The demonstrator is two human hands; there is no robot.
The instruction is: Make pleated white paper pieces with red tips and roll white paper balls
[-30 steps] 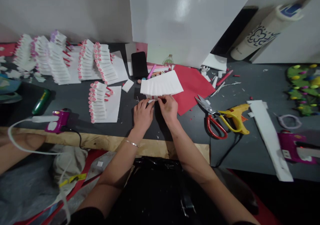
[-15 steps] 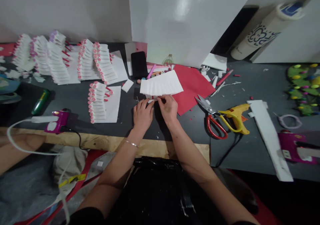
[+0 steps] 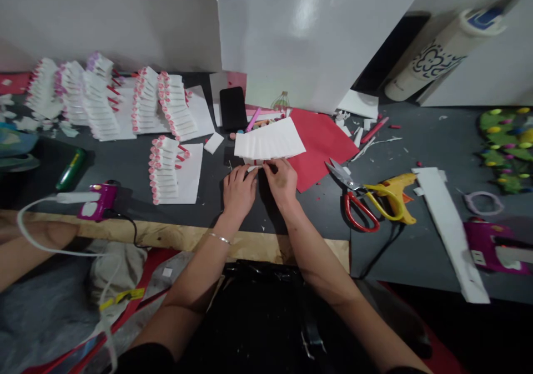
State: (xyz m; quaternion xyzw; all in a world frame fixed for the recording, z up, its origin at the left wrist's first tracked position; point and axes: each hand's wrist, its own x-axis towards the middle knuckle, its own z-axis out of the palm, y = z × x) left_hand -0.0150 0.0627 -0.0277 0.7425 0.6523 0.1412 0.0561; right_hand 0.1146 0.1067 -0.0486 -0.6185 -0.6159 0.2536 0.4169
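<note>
A fanned white pleated piece (image 3: 270,140) lies partly over a red sheet (image 3: 322,146) at the middle of the dark table. Just below its lower edge is a narrow white strip (image 3: 252,168) with a bit of red beside it. My left hand (image 3: 239,192) has its fingertips bent down at the strip's left end. At the right end my right hand (image 3: 282,182) is closed, thumb and fingers pinched together at the strip's edge; what they grip is too small to make out. Both hands rest close together, not touching.
Several white pleated pieces with pink tips (image 3: 163,170) stand at left. A black phone (image 3: 233,108) lies behind my hands. To the right are scissors (image 3: 361,207), a yellow glue gun (image 3: 403,196) and a long white strip (image 3: 452,232). Another person's arm (image 3: 37,246) shows at far left.
The view has shifted very slightly. Both hands stay at the narrow strip, with only tiny finger movement.
</note>
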